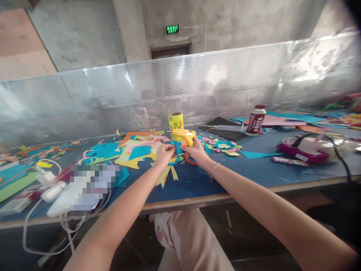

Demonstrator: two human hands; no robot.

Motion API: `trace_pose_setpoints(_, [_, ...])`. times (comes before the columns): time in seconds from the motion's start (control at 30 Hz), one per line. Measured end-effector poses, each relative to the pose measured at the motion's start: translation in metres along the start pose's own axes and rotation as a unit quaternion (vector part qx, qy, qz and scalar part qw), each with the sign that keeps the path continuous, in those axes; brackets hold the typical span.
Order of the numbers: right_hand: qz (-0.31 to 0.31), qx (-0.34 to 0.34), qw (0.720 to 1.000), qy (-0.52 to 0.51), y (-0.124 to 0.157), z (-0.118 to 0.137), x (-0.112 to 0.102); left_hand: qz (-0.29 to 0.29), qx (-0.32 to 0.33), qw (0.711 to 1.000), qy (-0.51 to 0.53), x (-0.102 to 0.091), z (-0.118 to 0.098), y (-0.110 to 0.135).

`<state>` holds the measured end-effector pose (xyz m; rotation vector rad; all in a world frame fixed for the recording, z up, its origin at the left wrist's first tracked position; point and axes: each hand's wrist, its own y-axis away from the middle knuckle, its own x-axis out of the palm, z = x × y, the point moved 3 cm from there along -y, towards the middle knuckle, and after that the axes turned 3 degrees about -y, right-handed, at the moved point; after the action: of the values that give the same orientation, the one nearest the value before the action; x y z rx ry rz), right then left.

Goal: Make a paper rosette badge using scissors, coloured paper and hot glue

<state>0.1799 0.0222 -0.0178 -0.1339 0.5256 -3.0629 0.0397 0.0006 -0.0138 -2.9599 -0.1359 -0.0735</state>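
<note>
My right hand [196,151] is wrapped round the handle of a yellow glue gun [183,134], whose nozzle points left. My left hand [165,154] is closed in a pinch at the edge of a small blue paper piece [178,146], just below the gun. The fingertips partly hide that piece. Directly behind the gun stands a yellow cardboard tube [175,119]. Blue, yellow and pink paper scraps lie around both hands, among them a blue sheet [140,151] left of my left hand. Right of my right hand rests a ring of coloured paper strips [224,146].
A perforated metal screen [225,79] borders the table's back. At right are a brown COSTA bottle [256,120], a black sheet [222,127] and a purple case-like item [303,152]. White cables [26,226] hang over the front edge at left, beside a blurred-out flat object.
</note>
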Motion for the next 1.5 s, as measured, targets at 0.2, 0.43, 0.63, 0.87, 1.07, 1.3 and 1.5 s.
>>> trace_pose_setpoints(0.2, [0.003,0.002,0.999,0.032,-0.0008,-0.0017,-0.0001,-0.004,0.007,1.000,0.007,-0.0012,0.0034,-0.0031])
trace_pose_setpoints(0.43, [-0.001,0.000,0.999,0.034,-0.0022,-0.0029,-0.0013,0.007,-0.001,1.000,0.006,0.0005,-0.0002,-0.0002])
trace_pose_setpoints(0.63, [0.005,0.007,0.999,0.032,-0.0028,-0.0030,-0.0015,0.013,-0.001,1.000,0.001,0.0008,-0.0013,-0.0005])
trace_pose_setpoints(0.87, [0.007,0.012,0.999,0.033,-0.0036,-0.0037,-0.0020,0.014,0.000,1.000,0.001,0.0001,-0.0008,-0.0016])
trace_pose_setpoints(1.07, [0.012,0.011,1.000,0.013,-0.0027,-0.0036,-0.0014,0.019,-0.002,1.000,0.016,0.0013,-0.0033,-0.0007])
trace_pose_setpoints(1.3, [0.011,0.016,1.000,0.016,-0.0012,-0.0008,-0.0011,0.026,-0.019,0.999,0.031,0.0022,-0.0041,0.0006])
trace_pose_setpoints(1.5, [0.018,0.015,1.000,0.009,0.0007,0.0014,0.0001,0.040,0.000,0.999,0.026,0.0023,-0.0028,0.0013])
